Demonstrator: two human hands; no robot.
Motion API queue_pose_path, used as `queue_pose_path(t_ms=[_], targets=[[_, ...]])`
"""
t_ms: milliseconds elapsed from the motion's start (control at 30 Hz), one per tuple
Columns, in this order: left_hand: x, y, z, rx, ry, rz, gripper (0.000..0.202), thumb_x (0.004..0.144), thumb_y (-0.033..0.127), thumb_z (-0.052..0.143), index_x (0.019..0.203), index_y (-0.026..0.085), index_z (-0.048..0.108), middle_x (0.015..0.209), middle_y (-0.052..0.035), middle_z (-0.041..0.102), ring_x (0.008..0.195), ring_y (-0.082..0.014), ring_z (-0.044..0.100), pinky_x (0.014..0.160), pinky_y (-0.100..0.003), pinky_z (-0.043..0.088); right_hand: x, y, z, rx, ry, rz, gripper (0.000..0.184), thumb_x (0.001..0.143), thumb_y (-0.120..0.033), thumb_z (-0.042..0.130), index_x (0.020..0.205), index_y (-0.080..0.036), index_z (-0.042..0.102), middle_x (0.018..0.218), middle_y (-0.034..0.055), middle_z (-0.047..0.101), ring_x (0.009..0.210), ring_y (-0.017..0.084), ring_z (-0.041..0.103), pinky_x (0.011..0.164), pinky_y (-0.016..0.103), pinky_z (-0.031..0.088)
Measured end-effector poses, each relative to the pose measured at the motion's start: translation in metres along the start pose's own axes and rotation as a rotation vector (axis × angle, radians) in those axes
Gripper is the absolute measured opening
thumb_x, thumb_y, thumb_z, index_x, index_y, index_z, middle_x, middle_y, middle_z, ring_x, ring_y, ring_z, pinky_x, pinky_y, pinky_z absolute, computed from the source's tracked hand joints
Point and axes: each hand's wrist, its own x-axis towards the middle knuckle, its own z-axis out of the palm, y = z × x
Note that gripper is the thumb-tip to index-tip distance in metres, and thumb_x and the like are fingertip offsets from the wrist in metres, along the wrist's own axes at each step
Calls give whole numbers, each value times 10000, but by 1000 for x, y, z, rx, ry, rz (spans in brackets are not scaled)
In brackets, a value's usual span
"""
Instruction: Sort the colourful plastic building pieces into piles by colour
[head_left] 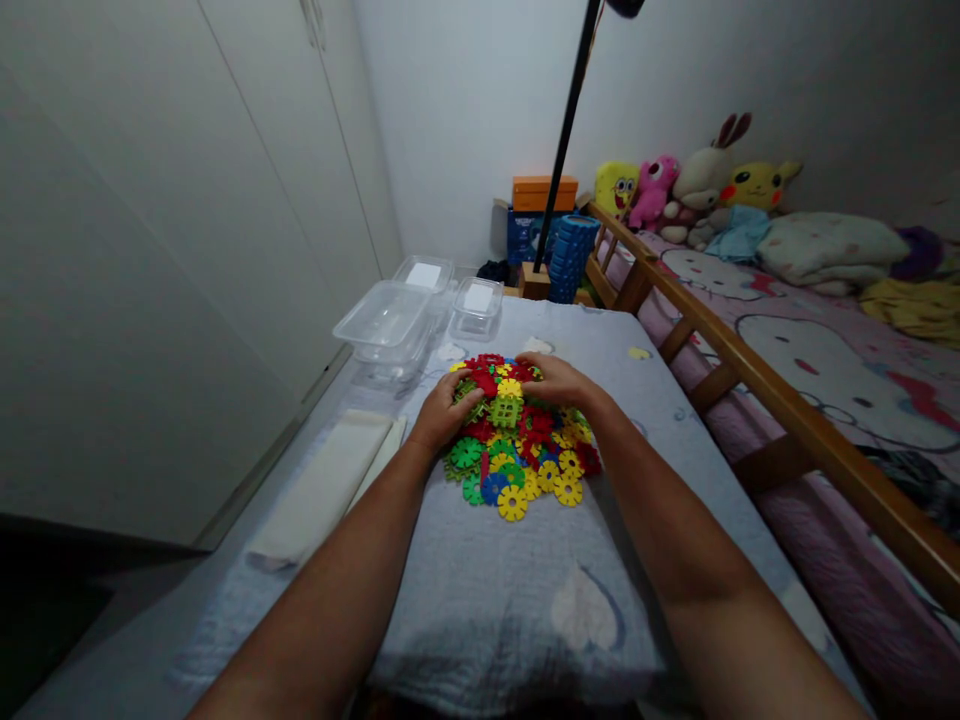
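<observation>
A heap of plastic building pieces in red, yellow, green and blue lies on the cloth-covered table. Many are notched discs; some are square lattice pieces, such as a light green one high on the heap. My left hand rests on the heap's left side with its fingers apart. On the right, my right hand reaches over the far side, fingers stretched out and touching the pieces. Some fingertips are hidden among the pieces. A yellow notched disc lies at the near edge of the heap.
Clear plastic containers stand at the table's back left, a smaller lidded one beside them. Folded cream cloth lies along the left. A wooden bed rail runs along the right. Behind the table rises a black pole.
</observation>
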Motion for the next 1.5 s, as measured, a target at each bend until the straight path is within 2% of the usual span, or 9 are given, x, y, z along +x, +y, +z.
queue_pose_path(t_ms=[100,267,500,633,800,900,1000,1200,1500], targets=[[0,0,0,-6,-14,3,551,835,545,648,1262,196,659,1348,-132,663,1281,-324,600,1164,-508,412,-15,-14,5,-69,53,-62,595,775,-235,668,1369,-201,655,1367,118,689,1231,308,624,1080,433,450],[-2,4,1,33,-47,70,562,844,526,648,1300,198,660,1350,-132,659,1282,-321,595,1161,-499,413,-34,-22,7,-172,72,-8,544,814,-254,669,1357,-240,663,1287,109,727,1193,329,633,1057,470,438],[-4,29,8,370,-130,250,456,866,464,675,1273,261,707,1422,-125,623,1377,-358,501,1205,-587,282,-75,14,-5,-166,167,88,486,861,-246,638,1346,-213,661,1379,139,664,1267,318,593,1086,467,435],[-3,50,11,415,-295,310,399,949,468,580,1271,265,703,1338,-96,687,1310,-312,565,1179,-563,335,-112,39,-12,-146,144,104,450,887,-283,616,1328,-208,658,1367,139,658,1269,305,593,1100,470,448],[16,53,0,427,-169,297,440,971,507,533,1290,246,688,1426,-89,628,1354,-275,539,1186,-492,371,-153,46,-1,-112,102,124,819,850,-531,709,1553,-204,446,1570,179,484,1448,361,446,1190,544,364],[31,36,-8,534,-38,157,462,972,523,508,1258,217,705,1428,-123,616,1369,-297,523,1183,-491,374,-165,39,18,-91,39,119,1113,761,-658,771,1640,-180,283,1655,220,346,1535,392,313,1231,576,292],[40,16,-10,638,-38,-26,532,975,538,481,1303,169,678,1382,-164,647,1327,-320,560,1155,-496,395,-167,33,38,-64,-9,118,1203,726,-704,783,1662,-190,228,1683,226,281,1564,401,248,1243,587,262],[36,11,2,526,-146,-68,538,934,564,510,1269,185,693,1294,-131,716,1249,-313,629,1090,-450,461,-155,30,62,-63,60,93,1110,765,-651,775,1647,-193,281,1698,221,249,1573,395,229,1245,602,253],[30,49,26,113,-322,95,538,922,537,531,1290,163,653,1344,-140,693,1232,-282,649,1103,-458,484,-144,31,72,21,329,-8,625,921,-417,629,1482,-164,518,1492,195,557,1399,320,504,1185,550,403]])
